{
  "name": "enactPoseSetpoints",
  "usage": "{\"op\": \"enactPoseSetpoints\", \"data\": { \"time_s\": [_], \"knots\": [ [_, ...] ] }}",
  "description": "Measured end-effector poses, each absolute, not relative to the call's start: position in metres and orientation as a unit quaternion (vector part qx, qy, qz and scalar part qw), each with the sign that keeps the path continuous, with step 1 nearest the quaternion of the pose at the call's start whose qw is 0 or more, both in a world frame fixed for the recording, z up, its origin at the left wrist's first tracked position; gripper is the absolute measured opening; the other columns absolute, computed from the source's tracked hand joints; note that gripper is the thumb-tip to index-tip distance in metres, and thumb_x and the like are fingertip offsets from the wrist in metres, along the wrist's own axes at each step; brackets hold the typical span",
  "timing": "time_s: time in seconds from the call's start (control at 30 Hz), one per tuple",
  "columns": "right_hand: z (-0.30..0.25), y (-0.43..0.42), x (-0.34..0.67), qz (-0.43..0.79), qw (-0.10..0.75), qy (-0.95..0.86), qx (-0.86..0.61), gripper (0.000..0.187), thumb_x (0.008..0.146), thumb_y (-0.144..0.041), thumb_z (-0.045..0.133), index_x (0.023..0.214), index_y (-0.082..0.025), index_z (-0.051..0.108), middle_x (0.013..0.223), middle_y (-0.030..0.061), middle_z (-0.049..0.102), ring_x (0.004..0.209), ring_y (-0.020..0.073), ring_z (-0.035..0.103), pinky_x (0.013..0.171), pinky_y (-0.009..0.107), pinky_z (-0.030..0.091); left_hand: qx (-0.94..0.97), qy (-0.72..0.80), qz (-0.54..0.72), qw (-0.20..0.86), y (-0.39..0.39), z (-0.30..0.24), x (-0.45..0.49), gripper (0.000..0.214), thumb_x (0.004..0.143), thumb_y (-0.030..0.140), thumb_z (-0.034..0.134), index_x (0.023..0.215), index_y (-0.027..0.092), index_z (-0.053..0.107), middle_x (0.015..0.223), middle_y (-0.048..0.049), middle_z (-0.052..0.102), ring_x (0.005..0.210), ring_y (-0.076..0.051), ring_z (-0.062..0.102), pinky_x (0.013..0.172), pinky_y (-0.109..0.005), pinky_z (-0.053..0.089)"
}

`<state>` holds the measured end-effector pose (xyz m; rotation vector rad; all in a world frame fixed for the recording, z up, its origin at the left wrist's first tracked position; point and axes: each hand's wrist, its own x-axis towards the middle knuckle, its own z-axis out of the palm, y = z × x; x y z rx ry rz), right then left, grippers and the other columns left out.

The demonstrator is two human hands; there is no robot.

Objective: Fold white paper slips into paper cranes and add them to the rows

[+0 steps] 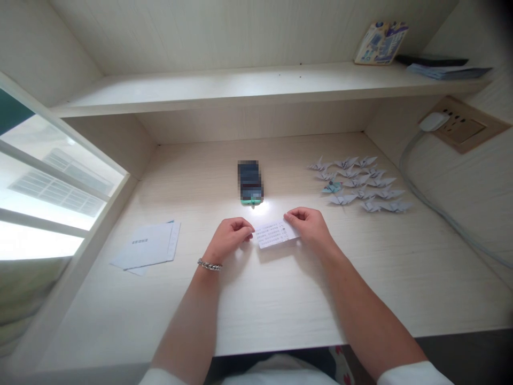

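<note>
A small sheet of printed paper is held by its two ends just over the desk, its lower edge tilted toward me. My left hand pinches its left end between thumb and fingers; a chain bracelet circles that wrist. At the right end, my right hand pinches the paper the same way. Beyond the paper lies a phone with a blurred screen and a green edge. Right of my right hand sit rows of folded paper cranes, mostly white, with one blue crane among them.
A stack of papers lies on the left of the desk. A shelf spans the back, carrying a box and booklets. On the right wall, a charger is plugged in, its cable trailing down. A window stands left.
</note>
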<state>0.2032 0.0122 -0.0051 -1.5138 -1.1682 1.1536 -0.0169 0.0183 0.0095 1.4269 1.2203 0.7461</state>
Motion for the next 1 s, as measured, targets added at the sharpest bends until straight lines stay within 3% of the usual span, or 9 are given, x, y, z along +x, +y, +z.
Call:
{"op": "enactPoseSetpoints", "data": {
  "time_s": [0.2, 0.3, 0.43, 0.67, 0.83, 1.0],
  "knots": [
    [-0.002, 0.009, 0.194, 0.487, 0.428, -0.483, -0.588, 0.027, 0.064, -0.038, 0.067, 0.074, -0.013, 0.066, 0.067, 0.0046, 0.064, 0.058, 0.0151, 0.055, 0.052, 0.026, 0.04, 0.587, 0.486, 0.343, 0.549, 0.013, 0.008, -0.001, 0.029, 0.07, 0.031, 0.063, 0.094, 0.016, 0.065, 0.088, -0.0086, 0.066, 0.079, -0.017, 0.06, 0.068, -0.027, 0.046],
    [0.003, 0.007, 0.189, 0.542, 0.456, -0.43, -0.559, 0.034, 0.066, -0.044, 0.066, 0.084, -0.015, 0.065, 0.062, 0.0019, 0.061, 0.053, 0.0132, 0.053, 0.048, 0.025, 0.039, 0.562, 0.482, 0.325, 0.588, 0.01, 0.003, 0.008, 0.028, 0.07, 0.035, 0.064, 0.087, 0.013, 0.066, 0.085, -0.0096, 0.067, 0.073, -0.017, 0.06, 0.063, -0.026, 0.045],
    [0.009, 0.007, 0.19, 0.637, 0.481, -0.357, -0.486, 0.038, 0.075, -0.049, 0.058, 0.091, -0.015, 0.063, 0.067, 0.004, 0.061, 0.058, 0.014, 0.058, 0.055, 0.027, 0.046, 0.476, 0.501, 0.38, 0.615, 0.013, -0.004, 0.006, 0.031, 0.067, 0.037, 0.067, 0.085, 0.011, 0.064, 0.08, -0.0097, 0.066, 0.066, -0.016, 0.059, 0.057, -0.025, 0.043],
    [0.013, 0.002, 0.191, 0.683, 0.485, -0.397, -0.375, 0.037, 0.076, -0.035, 0.062, 0.109, -0.02, 0.056, 0.08, 0.0052, 0.065, 0.069, 0.0148, 0.061, 0.067, 0.031, 0.048, 0.38, 0.467, 0.366, 0.71, 0.014, 0.006, 0.005, 0.029, 0.067, 0.034, 0.068, 0.084, 0.011, 0.063, 0.065, -0.0024, 0.059, 0.051, -0.008, 0.049, 0.048, -0.02, 0.036],
    [0.015, 0.0, 0.19, 0.674, 0.484, -0.433, -0.352, 0.03, 0.075, -0.032, 0.063, 0.101, -0.018, 0.061, 0.087, 0.0073, 0.066, 0.074, 0.0154, 0.06, 0.07, 0.032, 0.047, 0.365, 0.441, 0.299, 0.763, 0.011, 0.012, 0.003, 0.029, 0.07, 0.034, 0.065, 0.087, 0.012, 0.064, 0.057, 0.0012, 0.049, 0.045, -0.005, 0.043, 0.042, -0.017, 0.028],
    [0.014, 0.004, 0.19, 0.58, 0.502, -0.471, -0.435, 0.02, 0.07, -0.031, 0.067, 0.082, -0.015, 0.066, 0.062, 0.0014, 0.062, 0.051, 0.0101, 0.051, 0.05, 0.025, 0.04, 0.386, 0.433, 0.229, 0.781, 0.01, 0.016, 0.003, 0.03, 0.07, 0.031, 0.062, 0.094, 0.013, 0.065, 0.054, 0.0016, 0.05, 0.043, -0.004, 0.041, 0.041, -0.016, 0.028]
  ]
}}
